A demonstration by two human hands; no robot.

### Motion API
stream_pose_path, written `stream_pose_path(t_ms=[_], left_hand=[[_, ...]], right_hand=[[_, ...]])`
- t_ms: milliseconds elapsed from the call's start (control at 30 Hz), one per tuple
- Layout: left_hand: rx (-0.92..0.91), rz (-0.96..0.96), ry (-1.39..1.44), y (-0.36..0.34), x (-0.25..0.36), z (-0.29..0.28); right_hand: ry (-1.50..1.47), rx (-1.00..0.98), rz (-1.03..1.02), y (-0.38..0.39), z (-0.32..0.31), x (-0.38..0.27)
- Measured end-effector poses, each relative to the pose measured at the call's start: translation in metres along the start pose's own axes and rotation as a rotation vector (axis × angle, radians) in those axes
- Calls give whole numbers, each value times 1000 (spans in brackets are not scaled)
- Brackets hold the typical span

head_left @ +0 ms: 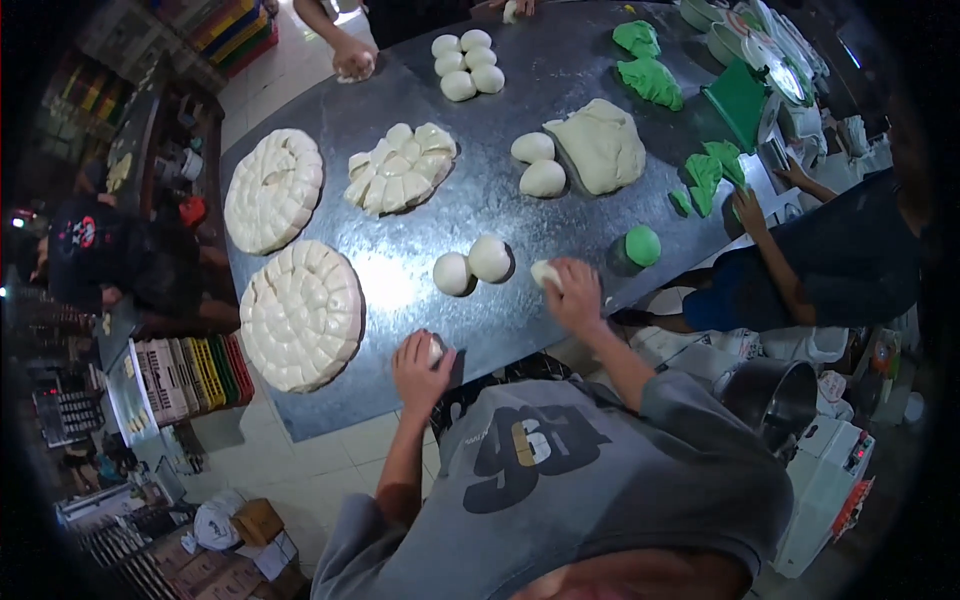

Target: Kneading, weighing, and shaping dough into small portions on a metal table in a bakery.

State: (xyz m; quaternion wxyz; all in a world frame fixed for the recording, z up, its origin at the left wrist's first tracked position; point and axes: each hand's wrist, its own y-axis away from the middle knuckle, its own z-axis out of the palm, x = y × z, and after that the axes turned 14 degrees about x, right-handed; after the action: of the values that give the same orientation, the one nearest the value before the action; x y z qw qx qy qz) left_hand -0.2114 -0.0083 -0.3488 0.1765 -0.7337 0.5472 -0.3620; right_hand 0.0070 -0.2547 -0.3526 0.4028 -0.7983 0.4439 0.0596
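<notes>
My left hand (421,372) is cupped over a small white dough ball (435,350) near the table's front edge; the fingers hide most of it. Further right, my right hand (575,297) curls round another piece of white dough (544,274), which sticks out past the fingertips on the left. Just beyond and between my hands, two smooth dough balls (489,259) touch each other on the metal table (480,335). Right of my right hand sits a round green dough ball (643,246).
Two big discs of portioned dough (302,318) lie at the left, with a smaller portioned disc (400,168) beside them. A dough slab (603,147), more balls (470,65) and green dough pieces (650,80) lie farther off. Other people work at the right (820,250) and far (353,60) edges.
</notes>
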Motion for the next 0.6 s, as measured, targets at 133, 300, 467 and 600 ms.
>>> stream_pose_path(t_ms=[133, 300, 467, 600], left_hand=[[-39, -116, -411, 0, -21, 38], [100, -207, -327, -43, -79, 95], [229, -265, -378, -4, -37, 87], [68, -292, -490, 51, 12, 54]], right_hand=[[177, 156, -106, -2, 40, 8], [260, 74, -16, -46, 95, 35], [290, 240, -100, -5, 70, 18], [231, 58, -52, 53, 26, 7]])
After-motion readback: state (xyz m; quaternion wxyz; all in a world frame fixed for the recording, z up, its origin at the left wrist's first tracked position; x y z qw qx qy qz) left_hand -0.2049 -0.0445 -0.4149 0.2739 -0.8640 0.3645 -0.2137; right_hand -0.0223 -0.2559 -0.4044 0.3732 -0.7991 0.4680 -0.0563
